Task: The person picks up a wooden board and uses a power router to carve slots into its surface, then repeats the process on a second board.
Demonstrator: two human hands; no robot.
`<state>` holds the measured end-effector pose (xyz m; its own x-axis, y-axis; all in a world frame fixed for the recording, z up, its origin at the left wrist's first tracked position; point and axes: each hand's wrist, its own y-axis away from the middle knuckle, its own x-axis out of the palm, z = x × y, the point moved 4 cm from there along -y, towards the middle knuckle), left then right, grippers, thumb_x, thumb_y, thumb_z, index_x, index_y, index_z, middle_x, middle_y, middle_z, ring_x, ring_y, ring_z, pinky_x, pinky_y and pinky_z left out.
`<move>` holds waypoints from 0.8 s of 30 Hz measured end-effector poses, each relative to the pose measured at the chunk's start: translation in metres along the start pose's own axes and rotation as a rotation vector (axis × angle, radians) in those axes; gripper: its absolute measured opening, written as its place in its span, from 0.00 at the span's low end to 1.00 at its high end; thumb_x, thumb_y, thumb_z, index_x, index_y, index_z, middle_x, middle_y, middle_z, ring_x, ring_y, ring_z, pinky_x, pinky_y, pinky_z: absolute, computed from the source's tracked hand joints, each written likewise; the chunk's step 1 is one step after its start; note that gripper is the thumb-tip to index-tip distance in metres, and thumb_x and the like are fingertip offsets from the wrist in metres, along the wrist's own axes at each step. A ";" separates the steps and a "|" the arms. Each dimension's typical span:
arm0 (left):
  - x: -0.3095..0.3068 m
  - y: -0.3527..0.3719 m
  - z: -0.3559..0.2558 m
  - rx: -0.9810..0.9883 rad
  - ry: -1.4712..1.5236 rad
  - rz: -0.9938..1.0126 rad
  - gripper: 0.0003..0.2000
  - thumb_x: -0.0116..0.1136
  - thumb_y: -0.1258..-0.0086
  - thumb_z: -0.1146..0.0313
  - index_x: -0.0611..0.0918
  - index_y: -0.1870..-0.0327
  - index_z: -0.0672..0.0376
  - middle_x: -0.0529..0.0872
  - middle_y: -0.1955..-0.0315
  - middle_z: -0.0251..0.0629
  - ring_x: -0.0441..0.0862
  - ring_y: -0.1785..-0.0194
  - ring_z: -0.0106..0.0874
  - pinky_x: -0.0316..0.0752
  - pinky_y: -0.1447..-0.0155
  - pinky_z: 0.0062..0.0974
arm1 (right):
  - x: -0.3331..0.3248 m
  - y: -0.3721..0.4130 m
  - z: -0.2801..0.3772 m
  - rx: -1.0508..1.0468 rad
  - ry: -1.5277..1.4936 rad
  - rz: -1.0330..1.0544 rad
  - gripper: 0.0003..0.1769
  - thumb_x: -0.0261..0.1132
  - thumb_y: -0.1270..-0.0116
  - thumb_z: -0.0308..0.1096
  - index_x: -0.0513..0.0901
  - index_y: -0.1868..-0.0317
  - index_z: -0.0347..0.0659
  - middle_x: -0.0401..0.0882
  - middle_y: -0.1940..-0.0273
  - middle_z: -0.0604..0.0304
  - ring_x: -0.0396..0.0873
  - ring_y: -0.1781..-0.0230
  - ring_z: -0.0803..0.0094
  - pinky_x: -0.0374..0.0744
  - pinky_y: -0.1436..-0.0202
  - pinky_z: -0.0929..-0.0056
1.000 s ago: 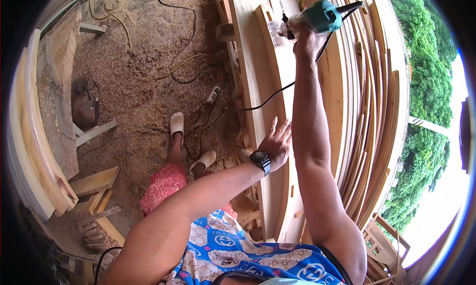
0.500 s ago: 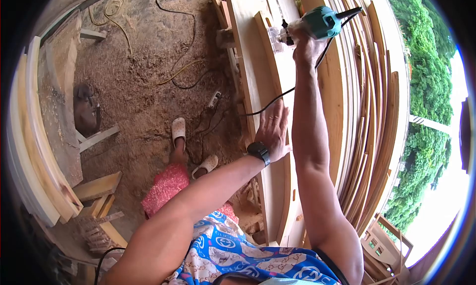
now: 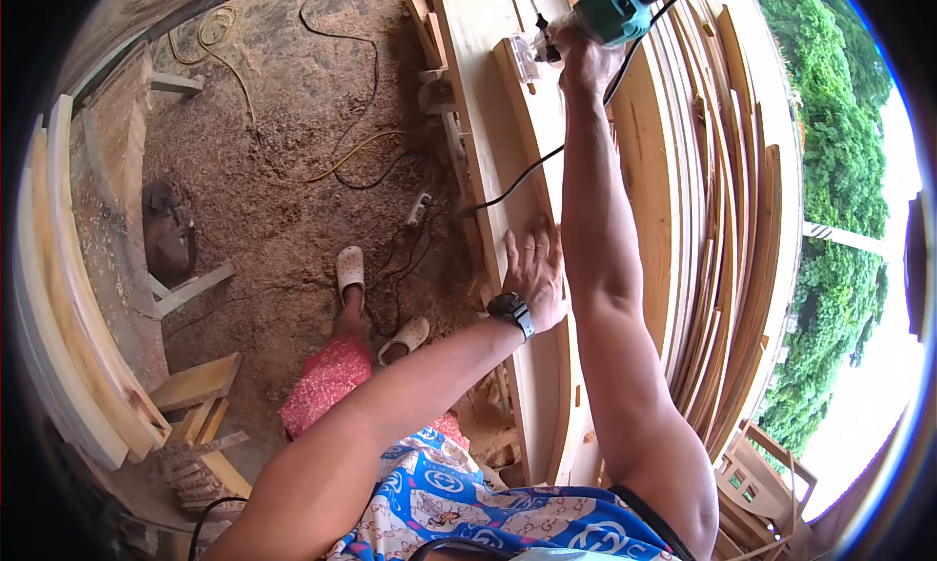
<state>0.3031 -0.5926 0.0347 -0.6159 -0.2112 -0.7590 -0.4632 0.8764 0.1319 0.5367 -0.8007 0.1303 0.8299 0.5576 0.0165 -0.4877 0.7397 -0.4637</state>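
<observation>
Teal power tool (image 3: 615,12): clamped in our right grip (image 3: 590,65). Wooden board (image 3: 543,143): beneath our outspread left grip (image 3: 534,276).

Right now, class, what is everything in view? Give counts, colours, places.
power tool: one, teal, top centre
slotted board: one, pale, under power tool
timber strips: many, brown, right
planks: several, pale, far left
cords: several, black and yellow, floor and slotted board
socket block: one, white, floor
sawdust: uncountable, brown, floor
clogs: two, cream, floor
trees: several, green, far right
shirt: one, blue and beige, bottom
watch: one, black, centre
left hand: one, bare, at slotted board
right hand: one, bare, gripping power tool
</observation>
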 end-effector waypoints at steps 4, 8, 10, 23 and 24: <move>-0.003 -0.001 -0.003 0.011 0.043 0.013 0.56 0.64 0.35 0.53 0.40 0.19 0.75 0.50 0.19 0.68 0.47 0.15 0.57 0.32 0.17 0.67 | 0.003 -0.015 -0.020 0.057 0.063 0.018 0.27 0.71 0.64 0.25 0.81 0.56 0.39 0.83 0.63 0.60 0.83 0.63 0.64 0.82 0.54 0.63; -0.005 0.001 -0.002 0.015 0.152 0.001 0.55 0.66 0.37 0.52 0.44 0.18 0.71 0.48 0.19 0.69 0.45 0.15 0.57 0.33 0.18 0.69 | 0.012 -0.009 -0.009 0.042 0.096 -0.047 0.26 0.69 0.65 0.24 0.81 0.57 0.39 0.84 0.64 0.59 0.84 0.64 0.61 0.83 0.55 0.61; 0.002 -0.001 0.000 0.014 0.192 -0.050 0.54 0.68 0.39 0.50 0.50 0.16 0.66 0.47 0.19 0.68 0.44 0.15 0.58 0.35 0.18 0.70 | 0.019 -0.004 0.012 0.076 0.064 -0.115 0.24 0.69 0.65 0.24 0.82 0.60 0.39 0.85 0.66 0.59 0.84 0.65 0.62 0.83 0.56 0.62; -0.013 -0.059 0.030 -0.135 0.142 -0.260 0.62 0.71 0.42 0.49 0.42 0.20 0.79 0.48 0.20 0.71 0.45 0.14 0.56 0.28 0.17 0.65 | 0.025 -0.014 -0.011 0.022 0.018 0.000 0.26 0.69 0.66 0.23 0.80 0.59 0.37 0.83 0.65 0.59 0.84 0.65 0.63 0.84 0.57 0.63; -0.013 -0.059 0.030 -0.138 0.124 -0.257 0.62 0.72 0.43 0.50 0.42 0.20 0.78 0.48 0.20 0.71 0.45 0.14 0.56 0.28 0.17 0.65 | 0.025 -0.018 -0.016 0.016 -0.008 0.006 0.26 0.69 0.66 0.23 0.80 0.58 0.37 0.83 0.64 0.59 0.84 0.64 0.63 0.84 0.56 0.63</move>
<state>0.3577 -0.6290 0.0173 -0.5364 -0.4769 -0.6963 -0.6906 0.7222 0.0374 0.5698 -0.8060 0.1250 0.8248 0.5651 0.0210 -0.4969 0.7420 -0.4500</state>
